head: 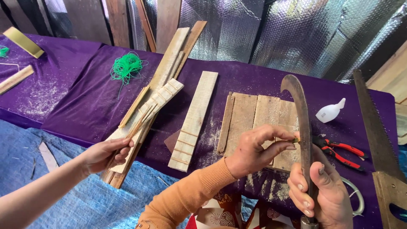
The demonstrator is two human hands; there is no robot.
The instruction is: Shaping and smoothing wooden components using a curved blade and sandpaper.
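My right hand point(323, 191) grips the handle of a rusty hooked knife point(302, 123), held upright with its curved tip at the top. My left hand point(258, 149), in an orange sleeve, pinches a small greenish piece point(296, 139) between thumb and forefinger, right against the blade's edge. Both hands hover over the near edge of a purple-covered table point(85, 106). Another person's bare hand point(104, 154) reaches in from the left and holds thin wooden strips point(137, 123) beside a stack of slats.
On the table lie a small wooden panel point(254, 118), a notched slat point(193, 121), long boards point(169, 59), a tangle of green cord point(126, 67), a white squeeze bottle point(330, 111) and red-handled pliers point(341, 149). A handsaw point(375, 127) stands at right. Blue tarp point(63, 199) covers the floor.
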